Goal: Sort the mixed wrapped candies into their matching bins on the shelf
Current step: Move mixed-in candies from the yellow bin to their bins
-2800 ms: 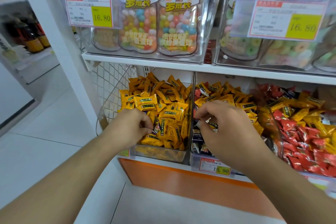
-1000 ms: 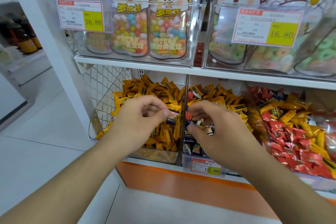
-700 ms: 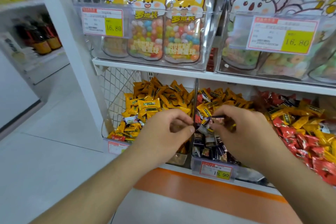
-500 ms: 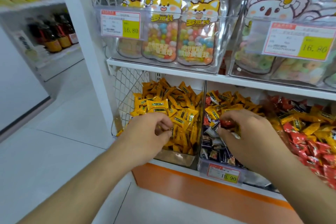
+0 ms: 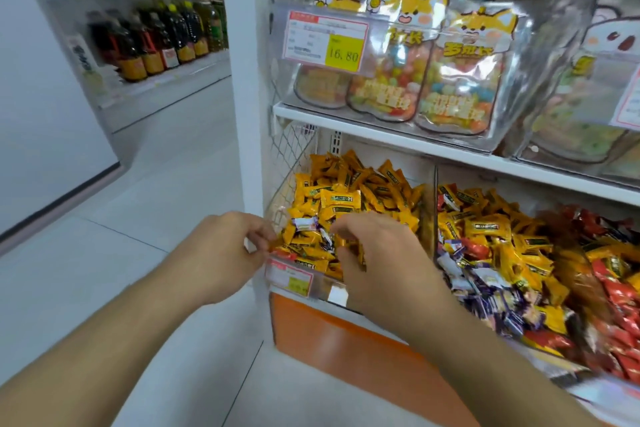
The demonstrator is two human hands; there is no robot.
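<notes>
Both hands in yellow bin (image 5: 341,291), front edge. Purple-white stray candy (image 5: 305,222) lay between them, long axis left-right, nearer left hand (image 5: 225,253), which pinched orange wrapper (image 5: 273,246). Right hand (image 5: 374,253) curled into pile; contents hidden.

The leftmost bin (image 5: 424,218), a clear box heaped with yellow candies (image 5: 349,191), is open at the top, and the gap between that heap and the white shelf board (image 5: 415,146) above it is the only way in from the front. Left of this bin a wire mesh panel (image 5: 294,163) and a white upright post (image 5: 246,80) close off the side. On its right, its clear side wall stands between it and the middle bin (image 5: 540,350) of mixed candies. Both hands, the left hand (image 5: 221,253) and the right hand (image 5: 377,253), crowd the leftmost bin's front edge, covering much of the opening. Left of the post, the tiled floor (image 5: 138,218) of the aisle lies open.
</notes>
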